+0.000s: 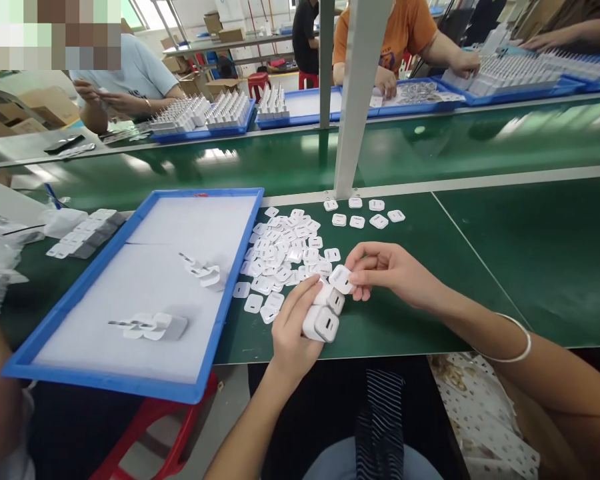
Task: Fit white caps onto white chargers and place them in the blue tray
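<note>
My left hand (296,327) is closed around white charger bodies (321,323), whose slotted ends face right. Between the thumb and fingers of my right hand (387,272) is a small white cover plate (341,279) with a slot, held at the upper end of the chargers. Whether the plate touches them, I cannot tell. A heap of loose white cover plates (283,247) lies on the green table just beyond my left hand. Several more plates (357,222) are spread out singly farther back.
To the left, a blue-rimmed tray (207,347) holds two small groups of chargers (153,325). A metal post (353,100) rises behind the plates. Grouped chargers (86,233) sit past the tray. Co-workers sit across the green conveyor (280,153), by trays of chargers (515,73).
</note>
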Action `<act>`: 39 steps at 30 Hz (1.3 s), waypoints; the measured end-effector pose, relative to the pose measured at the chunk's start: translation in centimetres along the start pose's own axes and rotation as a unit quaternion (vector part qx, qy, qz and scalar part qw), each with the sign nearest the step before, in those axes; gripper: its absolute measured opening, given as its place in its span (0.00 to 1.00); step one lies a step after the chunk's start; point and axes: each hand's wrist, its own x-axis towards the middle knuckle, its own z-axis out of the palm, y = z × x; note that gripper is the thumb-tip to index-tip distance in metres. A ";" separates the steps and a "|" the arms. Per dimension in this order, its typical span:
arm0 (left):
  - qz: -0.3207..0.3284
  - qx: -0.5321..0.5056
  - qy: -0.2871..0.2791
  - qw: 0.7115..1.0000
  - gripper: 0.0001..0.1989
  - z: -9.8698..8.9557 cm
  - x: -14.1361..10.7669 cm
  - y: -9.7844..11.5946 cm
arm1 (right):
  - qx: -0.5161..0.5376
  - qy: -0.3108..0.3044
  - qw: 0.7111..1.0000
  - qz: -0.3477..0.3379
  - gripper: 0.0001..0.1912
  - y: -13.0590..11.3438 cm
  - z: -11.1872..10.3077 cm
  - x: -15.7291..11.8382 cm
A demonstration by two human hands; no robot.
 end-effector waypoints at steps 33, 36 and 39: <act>-0.039 0.020 0.020 0.999 0.20 -0.1 0.2 0.7 | 0.011 0.033 0.999 -0.011 0.16 1.4 3.1 -1.6; -0.037 0.023 0.016 0.999 0.20 -0.1 0.2 0.8 | 0.017 0.029 0.999 -0.003 0.16 1.4 3.1 -1.6; -0.033 0.021 0.014 0.999 0.21 -0.2 0.2 0.8 | 0.011 0.027 1.000 0.008 0.16 1.2 3.0 -1.6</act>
